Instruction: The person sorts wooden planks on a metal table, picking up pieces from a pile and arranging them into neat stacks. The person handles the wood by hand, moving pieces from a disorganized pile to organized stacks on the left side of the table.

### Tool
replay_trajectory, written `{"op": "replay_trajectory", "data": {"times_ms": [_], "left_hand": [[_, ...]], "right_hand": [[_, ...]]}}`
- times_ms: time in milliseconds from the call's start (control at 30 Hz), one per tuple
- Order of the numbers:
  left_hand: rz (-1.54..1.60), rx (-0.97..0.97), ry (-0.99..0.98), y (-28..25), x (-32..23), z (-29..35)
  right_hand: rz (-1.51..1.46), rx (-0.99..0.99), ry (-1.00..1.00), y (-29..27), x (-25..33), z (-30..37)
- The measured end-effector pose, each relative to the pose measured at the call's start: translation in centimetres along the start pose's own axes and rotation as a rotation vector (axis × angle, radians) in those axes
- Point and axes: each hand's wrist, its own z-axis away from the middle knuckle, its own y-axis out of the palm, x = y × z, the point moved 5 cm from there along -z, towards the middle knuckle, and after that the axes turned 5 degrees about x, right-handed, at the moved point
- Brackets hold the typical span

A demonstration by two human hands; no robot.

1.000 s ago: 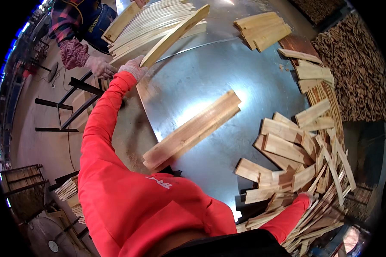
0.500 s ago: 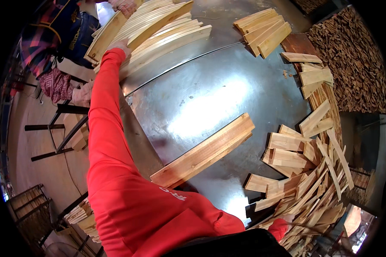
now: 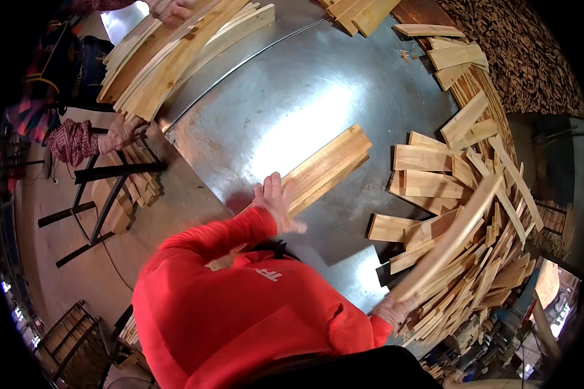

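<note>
My left hand point(image 3: 277, 202) lies flat with spread fingers on the near end of a stack of long wooden boards point(image 3: 324, 166) lying diagonally on the shiny metal table point(image 3: 292, 97). My right hand point(image 3: 390, 310), low at the right, grips the near end of a long thin wooden slat point(image 3: 453, 238), which rises tilted above the heap of short wood pieces point(image 3: 461, 188). Both my sleeves are red.
A big bundle of long slats point(image 3: 175, 58) lies across the table's far left edge, where another person's hands point(image 3: 126, 133) work. More boards point(image 3: 357, 11) sit at the far edge. A dark metal stand point(image 3: 104, 188) with wood is on the left. Woodchip piles point(image 3: 519, 58) lie right.
My left hand has come back from the far slat bundle and now rests on the diagonal board stack. My right hand has lifted a long slat from the heap.
</note>
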Motion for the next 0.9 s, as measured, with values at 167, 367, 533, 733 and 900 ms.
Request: {"op": "replay_trajectory", "data": {"times_ms": [167,367,533,733,900], "left_hand": [[-0.405,-0.245,-0.097,4.7,-1.2,-0.9],[-0.158,-0.243,-0.097,5.3,0.2,-1.9],[0.188,-0.098,-0.101,-0.5,2.7,-1.5],[0.449,-0.060,0.102,2.7,9.4,-6.6],[0.469,-0.088,0.098,3.4,3.6,-6.3]], "right_hand": [[0.030,0.416,0.308,7.1,6.8,3.5],[-0.617,0.829,0.232,17.8,5.1,4.6],[-0.691,0.975,0.211,22.2,5.5,8.7],[-0.807,1.009,0.306,24.5,7.5,12.1],[-0.398,0.931,0.153,24.5,6.9,13.0]]}}
